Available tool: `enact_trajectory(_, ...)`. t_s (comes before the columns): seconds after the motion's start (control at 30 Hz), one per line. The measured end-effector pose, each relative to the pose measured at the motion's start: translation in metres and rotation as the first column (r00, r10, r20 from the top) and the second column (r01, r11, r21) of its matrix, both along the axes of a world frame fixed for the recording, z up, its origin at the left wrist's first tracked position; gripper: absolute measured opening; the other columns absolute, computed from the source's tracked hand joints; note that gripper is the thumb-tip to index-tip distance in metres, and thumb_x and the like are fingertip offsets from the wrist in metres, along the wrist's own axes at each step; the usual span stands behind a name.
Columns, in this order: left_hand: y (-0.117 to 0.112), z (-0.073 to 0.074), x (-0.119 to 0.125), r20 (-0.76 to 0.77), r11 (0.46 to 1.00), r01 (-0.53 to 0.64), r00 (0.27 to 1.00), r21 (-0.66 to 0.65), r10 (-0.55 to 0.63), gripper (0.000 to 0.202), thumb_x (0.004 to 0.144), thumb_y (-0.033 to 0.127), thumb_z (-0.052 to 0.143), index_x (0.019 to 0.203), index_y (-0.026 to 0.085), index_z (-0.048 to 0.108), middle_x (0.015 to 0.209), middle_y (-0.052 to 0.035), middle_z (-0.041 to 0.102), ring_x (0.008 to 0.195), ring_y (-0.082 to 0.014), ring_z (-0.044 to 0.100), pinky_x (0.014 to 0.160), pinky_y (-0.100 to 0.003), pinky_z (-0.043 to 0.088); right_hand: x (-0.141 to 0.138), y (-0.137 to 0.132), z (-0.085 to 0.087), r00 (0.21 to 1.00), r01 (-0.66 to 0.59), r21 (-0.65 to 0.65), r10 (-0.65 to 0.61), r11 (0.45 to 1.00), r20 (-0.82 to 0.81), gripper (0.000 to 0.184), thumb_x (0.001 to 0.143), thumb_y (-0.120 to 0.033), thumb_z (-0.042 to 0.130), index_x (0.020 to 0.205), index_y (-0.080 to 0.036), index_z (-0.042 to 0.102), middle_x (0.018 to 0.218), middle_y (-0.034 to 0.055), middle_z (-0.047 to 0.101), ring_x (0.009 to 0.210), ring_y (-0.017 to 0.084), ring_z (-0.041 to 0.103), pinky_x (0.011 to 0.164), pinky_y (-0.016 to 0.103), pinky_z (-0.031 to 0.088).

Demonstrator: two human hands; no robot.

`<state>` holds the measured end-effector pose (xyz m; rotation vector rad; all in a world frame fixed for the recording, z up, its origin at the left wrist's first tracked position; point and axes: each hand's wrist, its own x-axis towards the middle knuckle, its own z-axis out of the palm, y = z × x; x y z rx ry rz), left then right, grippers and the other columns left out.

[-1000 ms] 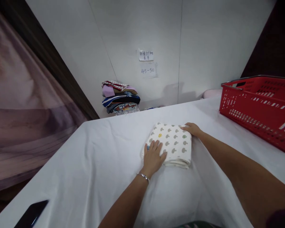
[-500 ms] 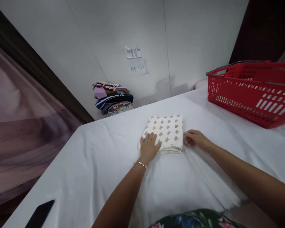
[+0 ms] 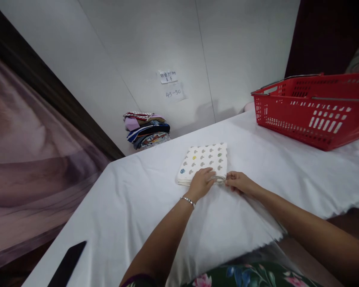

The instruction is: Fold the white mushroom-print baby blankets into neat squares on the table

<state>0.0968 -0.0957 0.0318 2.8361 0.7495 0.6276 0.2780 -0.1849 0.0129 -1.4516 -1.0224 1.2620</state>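
Head view: a folded white fabric cloth printed with grey mushroom-like shapes point(image 3: 203, 158), taken here as landmark, lies flat on the white, fabric-draped surface point(image 3: 143, 191), in front of the wearer; one yellow, one blue and one green motif show on top; stacked layers show along its near edge.

Both hands are at the cloth; the bare left hand point(image 3: 201, 182), below a silver metal bracelet point(image 3: 189, 201), rests over the near edge, fingers extended on top, thumb apart from them; laid so, it probably keeps the layers from sliding; the bare right hand point(image 3: 240, 182) is at the near right corner, thumb and fingertips drawn together, apparently pinching that corner; a tip grip suits so thin an edge, I judge; how many layers it takes is too small to tell.

Right of the cloth and farther back, a red perforated plastic basket point(image 3: 290, 113) with metal handles, well apart, which leaves the hands working room; beyond the cloth to the left, a multicoloured stack of folded fabrics point(image 3: 146, 129), against the wall, out of the arms' way; nearer than the cloth, far to its left, a flat black slab-like object point(image 3: 66, 265), partly cut off by the frame, clear of both forearms.
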Motion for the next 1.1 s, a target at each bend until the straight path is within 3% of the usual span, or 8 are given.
enact_trajectory(0.37, -0.004, -0.001, 0.017, -0.051, 0.998, -0.055, 0.997, 0.018, 0.056, 0.018, 0.085, 0.018, 0.044, 0.095, 0.020, 0.059, 0.089, -0.0022, 0.059, 0.087, -0.0164, 0.052, 0.079, -0.030, 0.043, -0.004, -0.004, -0.003, 0.992, 0.053, 0.056, -0.046, 0.997, -0.119, 0.019, 0.071, -0.032, 0.062, 0.080, -0.016, 0.055, 0.072, 0.0003, 0.059, 0.045, 0.005, 0.045, 0.034, 0.016, 0.029)
enact_trajectory(0.5, -0.011, 0.000, 0.015, -0.015, 0.999, -0.054, 0.998, -0.002, 0.054, 0.016, 0.082, 0.019, 0.049, 0.095, 0.020, 0.058, 0.093, -0.0032, 0.058, 0.089, -0.0173, 0.051, 0.082, -0.032, 0.042, -0.005, -0.004, -0.003, 0.988, 0.048, 0.068, -0.037, 0.997, -0.151, 0.021, 0.070, -0.033, 0.062, 0.080, -0.016, 0.055, 0.072, 0.0006, 0.059, 0.045, 0.005, 0.046, 0.034, 0.017, 0.029)
enact_trajectory(0.63, -0.019, 0.003, 0.017, 0.058, 0.998, 0.048, 0.997, -0.032, -0.046, 0.039, 0.076, 0.025, 0.057, 0.115, 0.020, 0.051, 0.109, -0.0059, 0.056, 0.101, -0.0199, 0.049, 0.088, -0.034, 0.040, -0.006, -0.005, -0.006, 0.985, 0.042, 0.088, -0.026, 0.995, -0.171, 0.022, 0.070, -0.033, 0.062, 0.084, -0.017, 0.055, 0.067, -0.0018, 0.058, 0.044, 0.006, 0.046, 0.033, 0.017, 0.028)
enact_trajectory(0.7, -0.020, 0.003, 0.020, 0.078, 0.995, 0.073, 0.995, -0.061, -0.069, 0.041, 0.076, 0.028, 0.058, 0.116, 0.021, 0.051, 0.109, -0.0061, 0.057, 0.101, -0.0203, 0.049, 0.088, -0.034, 0.040, -0.006, -0.004, -0.007, 0.985, 0.036, 0.104, -0.018, 0.994, -0.174, 0.024, 0.070, -0.032, 0.063, 0.088, -0.017, 0.056, 0.065, -0.0025, 0.057, 0.045, 0.007, 0.047, 0.033, 0.017, 0.028)
enact_trajectory(0.8, -0.015, 0.000, 0.027, 0.173, 0.980, -0.001, 0.984, -0.197, 0.036, 0.027, 0.080, 0.026, 0.052, 0.106, 0.021, 0.058, 0.098, -0.0041, 0.061, 0.093, -0.0180, 0.054, 0.084, -0.032, 0.042, -0.004, -0.004, -0.008, 0.982, 0.096, 0.100, -0.078, 0.990, -0.172, 0.024, 0.070, -0.029, 0.062, 0.091, -0.017, 0.058, 0.067, -0.0013, 0.058, 0.044, 0.007, 0.047, 0.033, 0.018, 0.030)
enact_trajectory(0.97, -0.005, -0.006, 0.031, 0.344, 0.852, -0.073, 0.894, -0.519, 0.286, 0.023, 0.083, 0.026, 0.046, 0.099, 0.017, 0.060, 0.080, -0.0008, 0.063, 0.072, -0.0124, 0.056, 0.069, -0.025, 0.044, 0.001, -0.002, -0.010, 0.971, 0.179, 0.007, -0.175, 0.984, -0.164, 0.016, 0.073, -0.020, 0.056, 0.088, -0.015, 0.057, 0.068, 0.0004, 0.061, 0.042, 0.006, 0.048, 0.033, 0.018, 0.032)
enact_trajectory(1.1, -0.007, -0.008, 0.030, 0.375, 0.854, -0.066, 0.879, -0.517, 0.295, 0.022, 0.082, 0.025, 0.047, 0.099, 0.018, 0.060, 0.079, -0.0003, 0.063, 0.071, -0.0120, 0.056, 0.069, -0.024, 0.044, 0.003, 0.004, -0.010, 0.980, 0.123, -0.077, -0.134, 0.989, -0.149, 0.012, 0.074, -0.021, 0.058, 0.085, -0.015, 0.057, 0.067, 0.0018, 0.063, 0.041, 0.006, 0.049, 0.033, 0.018, 0.032)
